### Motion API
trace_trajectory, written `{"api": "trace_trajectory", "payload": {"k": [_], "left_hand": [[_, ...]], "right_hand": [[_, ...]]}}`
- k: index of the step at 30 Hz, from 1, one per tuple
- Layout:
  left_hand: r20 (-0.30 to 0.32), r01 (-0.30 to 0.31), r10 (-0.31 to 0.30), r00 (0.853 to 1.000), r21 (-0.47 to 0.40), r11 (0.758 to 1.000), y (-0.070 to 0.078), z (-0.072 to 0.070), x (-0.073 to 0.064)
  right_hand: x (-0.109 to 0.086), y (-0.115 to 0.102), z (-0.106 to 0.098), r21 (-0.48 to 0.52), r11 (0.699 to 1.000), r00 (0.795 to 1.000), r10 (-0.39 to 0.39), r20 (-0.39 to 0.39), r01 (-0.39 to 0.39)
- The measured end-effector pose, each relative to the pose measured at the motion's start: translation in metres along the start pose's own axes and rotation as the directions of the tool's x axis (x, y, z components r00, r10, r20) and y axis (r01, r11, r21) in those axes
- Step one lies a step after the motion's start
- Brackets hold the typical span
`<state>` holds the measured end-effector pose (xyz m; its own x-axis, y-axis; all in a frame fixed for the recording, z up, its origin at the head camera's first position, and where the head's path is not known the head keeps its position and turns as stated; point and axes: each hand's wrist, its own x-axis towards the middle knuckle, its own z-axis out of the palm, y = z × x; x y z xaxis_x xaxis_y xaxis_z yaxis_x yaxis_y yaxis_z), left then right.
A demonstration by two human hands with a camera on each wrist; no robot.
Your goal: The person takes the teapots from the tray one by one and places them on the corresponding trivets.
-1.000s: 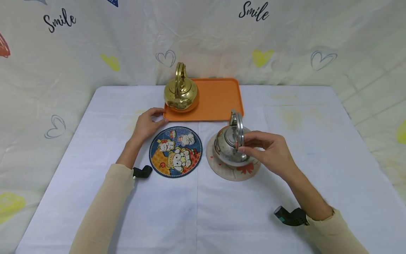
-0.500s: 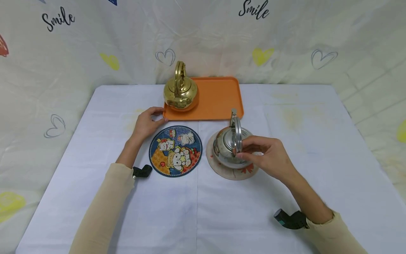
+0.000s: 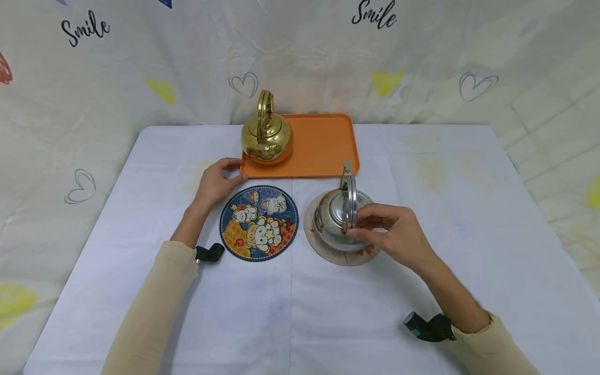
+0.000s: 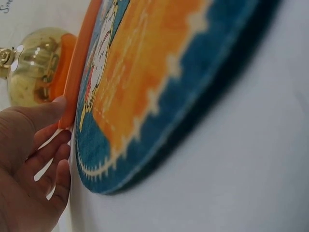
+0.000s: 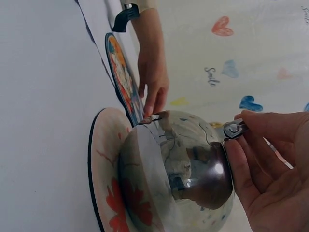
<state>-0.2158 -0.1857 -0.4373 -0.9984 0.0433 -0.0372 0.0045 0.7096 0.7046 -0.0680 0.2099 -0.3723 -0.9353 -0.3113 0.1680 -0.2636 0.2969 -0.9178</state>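
My right hand [image 3: 394, 232] pinches the raised handle of a silver teapot [image 3: 334, 221] between thumb and fingers. The teapot sits upright on a round beige placemat [image 3: 344, 259] with red flowers, as the right wrist view [image 5: 113, 193] also shows. My left hand [image 3: 216, 183] holds the near left corner of an orange tray [image 3: 323, 148], its thumb on the rim in the left wrist view. On the tray's left part stands a gold teapot [image 3: 266, 136], beyond the left fingers and apart from them.
A round blue placemat [image 3: 259, 224] with cartoon animals lies just in front of the tray, left of the silver teapot. White cloth [image 3: 450, 224] covers the table. Behind the tray hangs a printed curtain [image 3: 309, 62].
The silver teapot has shifted slightly toward me on its placemat, and my right hand has moved nearer with it. The left hand and the tray have stayed put.
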Motion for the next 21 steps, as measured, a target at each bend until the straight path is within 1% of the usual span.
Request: {"api": "trace_trajectory", "payload": {"k": [5,12,21], "left_hand": [[-0.003,-0.003,0.003,1.000,-0.005,1.000,-0.0011,0.0004,-0.0004],[-0.008,-0.005,0.005,1.000,-0.004,1.000,-0.0027,0.0005,0.0004],[-0.005,-0.001,0.001,1.000,-0.017,1.000,-0.0012,0.0008,-0.0005]], "right_hand": [[-0.0002,0.0013,0.0009,0.013,1.000,1.000,-0.017,0.008,0.017],[0.0011,0.0023,0.0001,0.057,0.997,0.997,-0.063,0.047,0.060],[0.0006,0.0021,-0.0017,0.029,0.996,0.994,-0.088,0.068,0.086]]}}
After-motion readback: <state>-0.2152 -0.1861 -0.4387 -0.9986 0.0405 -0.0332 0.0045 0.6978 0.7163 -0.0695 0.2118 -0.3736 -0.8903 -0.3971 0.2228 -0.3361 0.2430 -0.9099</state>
